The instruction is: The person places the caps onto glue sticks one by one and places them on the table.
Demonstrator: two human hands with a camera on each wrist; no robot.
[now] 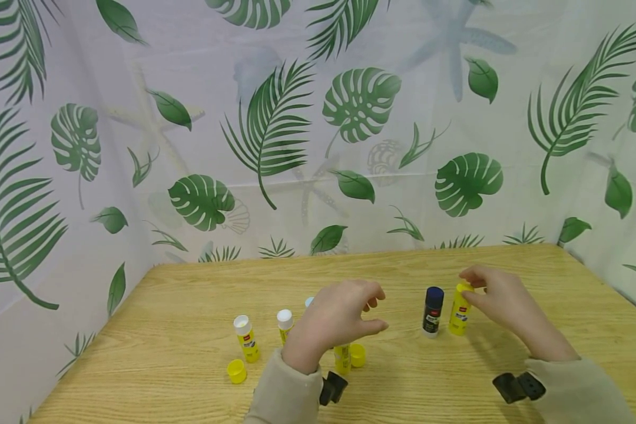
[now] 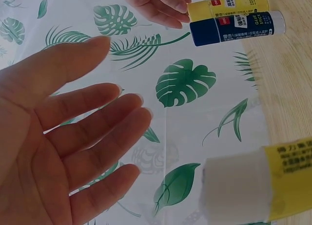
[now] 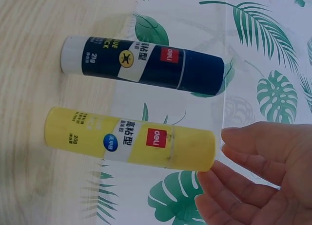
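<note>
In the head view my right hand (image 1: 500, 294) is at the cap end of an upright yellow glue stick (image 1: 459, 312). In the right wrist view, loosely bent fingers (image 3: 229, 186) come right to the cap's edge, and the thumb is just off its top. Beside it stands a capped dark blue glue stick (image 3: 141, 64) with a white base. My left hand (image 1: 334, 315) hovers over the table with nothing in it, its fingers apart. Partly behind and below it are a yellow glue stick (image 1: 342, 359) and a yellow cap (image 1: 357, 355).
On the left, an uncapped yellow glue stick (image 1: 248, 341) stands behind a loose yellow cap (image 1: 237, 371). Another white-topped glue stick (image 1: 285, 321) is partly hidden by my left arm. The wooden table (image 1: 403, 388) ends at a leaf-printed curtain (image 1: 318, 147).
</note>
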